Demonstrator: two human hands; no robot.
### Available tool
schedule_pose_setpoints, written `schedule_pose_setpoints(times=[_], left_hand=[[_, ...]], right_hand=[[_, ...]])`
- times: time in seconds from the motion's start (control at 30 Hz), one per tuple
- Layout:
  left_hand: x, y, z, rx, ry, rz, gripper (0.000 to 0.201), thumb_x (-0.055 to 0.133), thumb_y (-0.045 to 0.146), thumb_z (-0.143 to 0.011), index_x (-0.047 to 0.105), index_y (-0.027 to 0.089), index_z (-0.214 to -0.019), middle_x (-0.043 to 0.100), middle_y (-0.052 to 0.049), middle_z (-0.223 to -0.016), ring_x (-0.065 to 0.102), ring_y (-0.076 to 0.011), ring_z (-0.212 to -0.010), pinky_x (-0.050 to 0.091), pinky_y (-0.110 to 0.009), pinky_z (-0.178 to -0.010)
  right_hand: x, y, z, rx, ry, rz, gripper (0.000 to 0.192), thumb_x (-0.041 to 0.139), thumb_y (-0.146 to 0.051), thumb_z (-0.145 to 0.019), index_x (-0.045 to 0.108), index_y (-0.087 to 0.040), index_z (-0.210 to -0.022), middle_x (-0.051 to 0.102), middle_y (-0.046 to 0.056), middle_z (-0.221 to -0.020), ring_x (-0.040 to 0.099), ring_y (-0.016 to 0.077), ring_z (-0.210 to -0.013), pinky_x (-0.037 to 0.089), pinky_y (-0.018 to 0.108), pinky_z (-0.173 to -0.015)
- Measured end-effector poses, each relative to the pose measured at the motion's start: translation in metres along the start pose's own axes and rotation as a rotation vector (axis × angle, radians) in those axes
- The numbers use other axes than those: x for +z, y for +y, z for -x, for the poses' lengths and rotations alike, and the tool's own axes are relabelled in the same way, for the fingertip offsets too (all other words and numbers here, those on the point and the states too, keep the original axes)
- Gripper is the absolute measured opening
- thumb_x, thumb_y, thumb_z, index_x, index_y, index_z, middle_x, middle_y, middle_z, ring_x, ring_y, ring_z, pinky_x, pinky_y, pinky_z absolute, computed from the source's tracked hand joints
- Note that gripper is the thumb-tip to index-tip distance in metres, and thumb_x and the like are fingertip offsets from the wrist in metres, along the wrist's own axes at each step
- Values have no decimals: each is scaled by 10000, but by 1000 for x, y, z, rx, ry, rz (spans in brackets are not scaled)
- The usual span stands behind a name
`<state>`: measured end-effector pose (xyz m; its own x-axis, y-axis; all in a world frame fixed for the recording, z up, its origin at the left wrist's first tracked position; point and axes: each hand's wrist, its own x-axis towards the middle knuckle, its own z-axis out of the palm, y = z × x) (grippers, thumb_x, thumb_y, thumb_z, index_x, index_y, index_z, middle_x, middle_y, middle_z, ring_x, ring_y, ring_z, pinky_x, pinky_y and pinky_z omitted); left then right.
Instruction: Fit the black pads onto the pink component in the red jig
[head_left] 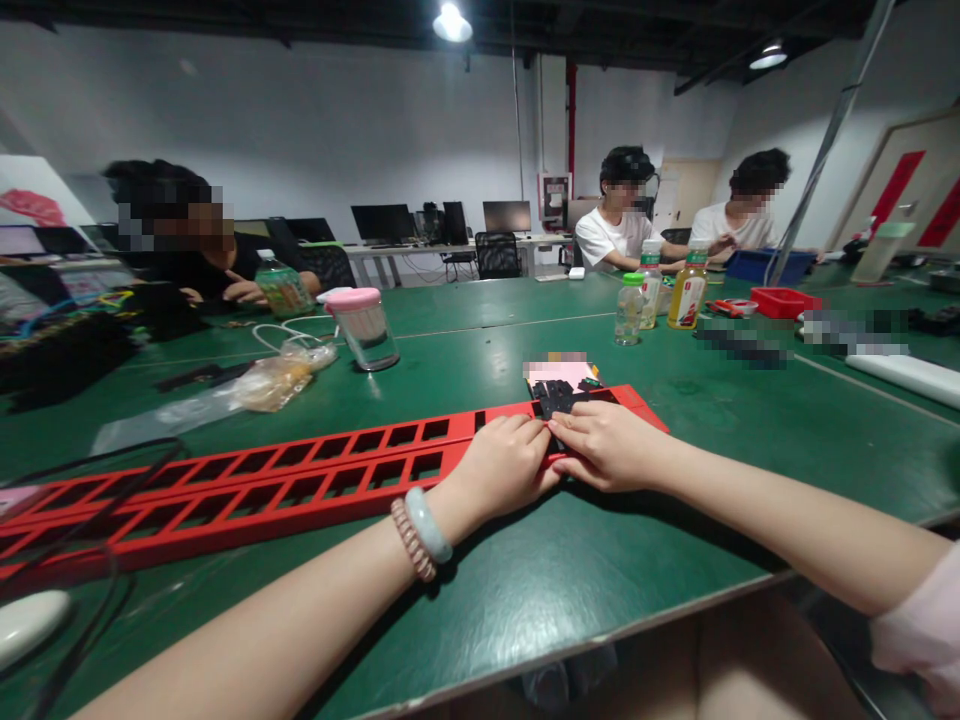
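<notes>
hands meet on a long red slotted rail (300,480) lying near the counter's (600,580) front edge: left hand (504,468) and right hand (609,445) press curled fingers on small black parts (559,400).

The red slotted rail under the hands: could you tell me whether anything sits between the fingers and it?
Nothing visible does. The left hand and right hand already rest on the red slotted rail, fingertips meeting beside the small black parts.

red rack (247,480) cut off at left edge, black parts (559,398) (under hands (559,455)) too small to ID
</notes>
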<state>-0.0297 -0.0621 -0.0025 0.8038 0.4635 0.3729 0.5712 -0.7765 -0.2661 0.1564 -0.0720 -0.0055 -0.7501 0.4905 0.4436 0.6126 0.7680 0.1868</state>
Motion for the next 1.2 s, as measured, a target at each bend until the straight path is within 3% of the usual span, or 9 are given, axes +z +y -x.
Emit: schedule_pose_setpoints(times=[0.13,0.53,0.77,0.93,1.2], left_hand=[[-1,0,1,6,7,-9,348,513,387,-805,605,90,-963,641,-130,-903,586,-245,-890,470,-374,-797],[-1,0,0,-4,21,-3,294,487,349,-823,605,113,-952,640,-107,-908,588,-223,-871,469,-358,-793],[-6,1,-1,11,28,-31,301,477,378,-831,612,113,-880,641,-113,-854,591,-234,-855,473,-362,-775],[-7,1,-1,-6,38,-1,297,490,381,-823,604,117,-900,641,-107,-856,593,-231,-843,474,-359,-771],[-7,2,-1,-47,7,17,315,486,397,-819,597,111,-891,633,-117,-850,589,-236,-856,470,-367,-776]], right_hand=[[1,0,0,-33,-44,34,379,410,-373,-866,631,-73,-933,651,144,-872,531,213,-756,436,354,-735],[3,17,-6,6,83,-130,336,396,-362,-893,655,-152,-852,668,82,-837,531,174,-778,405,314,-749],[10,56,-1,372,306,-118,279,405,-281,-883,649,-150,-850,662,91,-855,529,197,-823,411,332,-783],[20,66,1,446,285,-159,226,444,-243,-850,653,-157,-862,666,89,-863,533,205,-848,418,340,-792],[23,75,-15,295,139,-36,294,393,-294,-883,637,-135,-848,642,109,-865,502,193,-831,379,329,-804]])
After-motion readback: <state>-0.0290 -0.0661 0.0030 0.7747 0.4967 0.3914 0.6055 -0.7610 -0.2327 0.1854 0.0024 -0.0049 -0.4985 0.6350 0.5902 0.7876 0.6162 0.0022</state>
